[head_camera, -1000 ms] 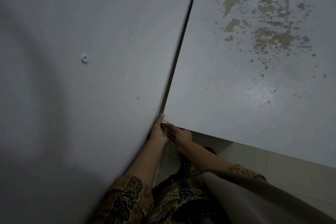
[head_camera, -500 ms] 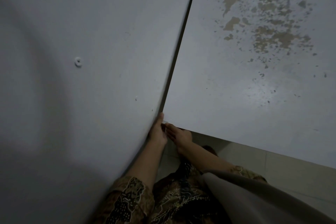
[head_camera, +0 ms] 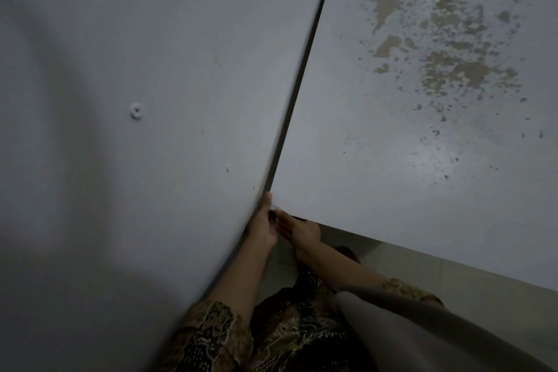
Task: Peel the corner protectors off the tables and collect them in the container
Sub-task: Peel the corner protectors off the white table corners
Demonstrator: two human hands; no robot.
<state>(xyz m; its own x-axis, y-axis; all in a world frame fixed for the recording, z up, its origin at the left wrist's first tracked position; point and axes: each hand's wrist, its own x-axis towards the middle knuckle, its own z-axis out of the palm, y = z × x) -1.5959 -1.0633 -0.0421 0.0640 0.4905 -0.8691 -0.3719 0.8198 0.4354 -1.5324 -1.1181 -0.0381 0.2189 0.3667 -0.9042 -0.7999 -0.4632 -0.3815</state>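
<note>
Two grey tables stand side by side with a dark gap (head_camera: 297,93) between them. A small pale corner protector (head_camera: 277,207) sits on the near corner of the right table (head_camera: 392,190). My left hand (head_camera: 262,228) is at that corner, thumb pointing up along the edge of the left table (head_camera: 151,190), its curled fingers at the protector. My right hand (head_camera: 300,229) reaches in from under the right table's front edge, and its outstretched fingertips touch the protector. No container is in view.
A small white ring (head_camera: 136,111) lies on the left table. The right table's top has a patch of peeled paint (head_camera: 437,39). Pale floor tiles (head_camera: 453,290) show below the front edge. A grey cloth (head_camera: 422,335) hangs at the bottom right.
Both hands stay at the corner with only slight finger movement. The view has shifted a little, so the white ring sits lower in the frame.
</note>
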